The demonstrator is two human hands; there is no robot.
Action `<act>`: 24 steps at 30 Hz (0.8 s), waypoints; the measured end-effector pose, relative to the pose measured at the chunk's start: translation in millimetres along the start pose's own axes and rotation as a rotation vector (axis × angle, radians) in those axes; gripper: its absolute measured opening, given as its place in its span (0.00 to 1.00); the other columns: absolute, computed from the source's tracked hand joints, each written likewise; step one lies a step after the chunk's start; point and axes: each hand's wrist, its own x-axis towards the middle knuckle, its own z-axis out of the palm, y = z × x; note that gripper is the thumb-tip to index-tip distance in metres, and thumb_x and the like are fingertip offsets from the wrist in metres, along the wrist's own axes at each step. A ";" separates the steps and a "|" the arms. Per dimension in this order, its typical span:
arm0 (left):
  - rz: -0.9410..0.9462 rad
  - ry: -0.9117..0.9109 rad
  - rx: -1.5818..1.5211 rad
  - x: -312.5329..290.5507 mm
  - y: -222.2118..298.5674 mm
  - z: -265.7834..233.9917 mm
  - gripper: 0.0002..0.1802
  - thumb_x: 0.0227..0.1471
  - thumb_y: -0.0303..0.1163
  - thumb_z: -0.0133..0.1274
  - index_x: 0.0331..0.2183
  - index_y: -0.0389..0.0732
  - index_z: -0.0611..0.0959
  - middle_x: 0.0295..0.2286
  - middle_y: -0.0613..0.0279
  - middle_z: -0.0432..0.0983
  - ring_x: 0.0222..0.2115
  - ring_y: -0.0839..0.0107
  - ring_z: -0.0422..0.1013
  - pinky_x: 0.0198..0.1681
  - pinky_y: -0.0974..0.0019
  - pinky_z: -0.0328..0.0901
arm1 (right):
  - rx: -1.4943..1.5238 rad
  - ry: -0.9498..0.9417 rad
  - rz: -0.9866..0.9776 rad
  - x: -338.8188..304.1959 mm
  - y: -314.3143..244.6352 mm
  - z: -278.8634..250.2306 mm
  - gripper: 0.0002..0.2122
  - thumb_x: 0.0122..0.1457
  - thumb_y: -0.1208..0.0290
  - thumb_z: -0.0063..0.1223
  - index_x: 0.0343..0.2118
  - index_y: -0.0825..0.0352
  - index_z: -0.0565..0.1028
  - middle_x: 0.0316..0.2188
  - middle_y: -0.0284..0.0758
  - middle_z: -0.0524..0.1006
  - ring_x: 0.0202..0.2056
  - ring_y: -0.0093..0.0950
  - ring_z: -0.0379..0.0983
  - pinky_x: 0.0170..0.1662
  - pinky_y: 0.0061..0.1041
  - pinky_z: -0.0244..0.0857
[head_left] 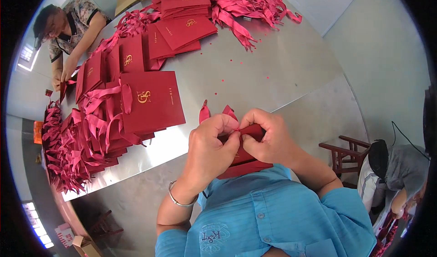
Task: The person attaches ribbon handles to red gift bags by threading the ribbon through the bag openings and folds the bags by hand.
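Close to my chest, both hands meet over a small dark red paper gift bag. My left hand is closed, thumb and fingertips pinching a red ribbon at the bag's upper edge. Beside it, my right hand is closed too, its thumb and forefinger pinching at the same spot on the ribbon. Ribbon ends stick up beyond my left fingers. The fingertips hide most of the pinched part and the bag's holes. To the left on the metal table lie overlapping finished-looking red gift bags with ribbon handles.
A heap of loose red ribbons lies at the table's far end, with small red paper dots scattered nearer. A co-worker handles a bag at the far left. Another person is at the right, near a wooden stool.
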 end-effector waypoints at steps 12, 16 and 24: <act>-0.005 0.007 -0.262 21.1 1.0 -17.8 0.06 0.48 0.15 0.55 0.31 0.32 0.78 0.28 0.65 0.78 0.30 0.82 0.72 0.35 0.77 0.69 | 0.548 -0.217 0.265 -5.8 15.5 -34.3 0.16 0.55 0.77 0.59 0.46 0.72 0.73 0.38 0.33 0.77 0.37 0.18 0.72 0.41 0.20 0.68; 0.104 -0.005 -0.349 28.7 0.6 -21.7 0.07 0.52 0.15 0.52 0.36 0.31 0.79 0.34 0.62 0.79 0.34 0.81 0.72 0.39 0.77 0.68 | 0.500 -0.193 0.350 -6.2 8.4 -38.6 0.11 0.56 0.77 0.57 0.42 0.72 0.76 0.34 0.30 0.78 0.34 0.14 0.71 0.37 0.17 0.66; 0.207 0.187 -0.403 45.3 -5.8 -41.1 0.09 0.56 0.18 0.48 0.40 0.32 0.80 0.37 0.59 0.80 0.36 0.81 0.72 0.42 0.76 0.66 | 0.290 -0.134 0.313 16.3 -21.7 -66.3 0.06 0.56 0.81 0.56 0.36 0.73 0.78 0.29 0.27 0.78 0.30 0.14 0.71 0.33 0.18 0.67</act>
